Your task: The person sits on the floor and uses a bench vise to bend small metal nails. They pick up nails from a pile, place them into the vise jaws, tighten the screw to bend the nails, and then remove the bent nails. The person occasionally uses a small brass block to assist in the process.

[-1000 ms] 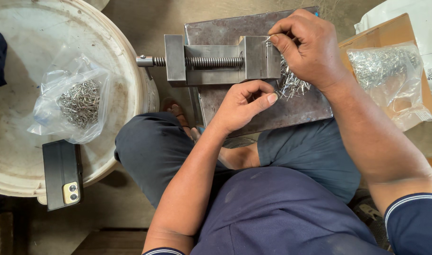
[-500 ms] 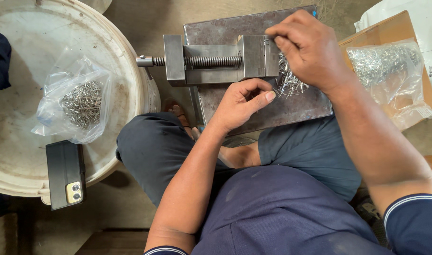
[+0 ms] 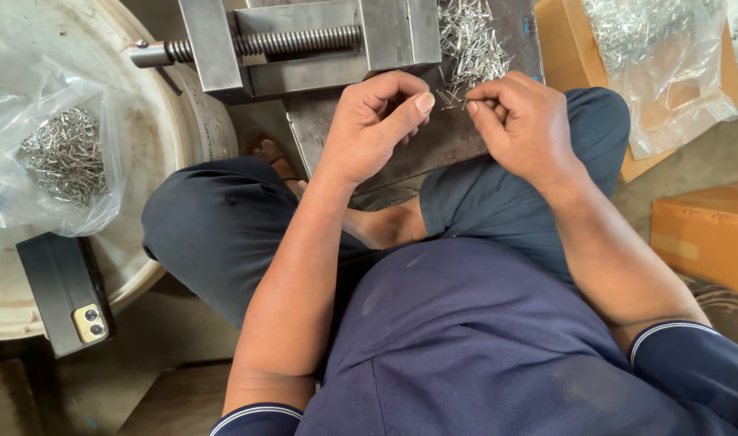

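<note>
On our steel plate [image 3: 433,137], beside the vise [image 3: 304,40], both hands pinch small metal pins [image 3: 470,44]: left hand [image 3: 377,121], right hand [image 3: 522,121].

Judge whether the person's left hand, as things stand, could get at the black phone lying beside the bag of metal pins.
Probably yes. The left hand rests by the vise; the phone lies uncovered on the person's left, past the raised knee, with nothing on top of it. It would mean a sideways stretch.

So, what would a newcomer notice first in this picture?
Both hands meet at the centre: the left hand and right hand pinch at a pile of small metal pins on a steel plate. Behind them stands a grey vise; a bag of pins lies far left.
</note>
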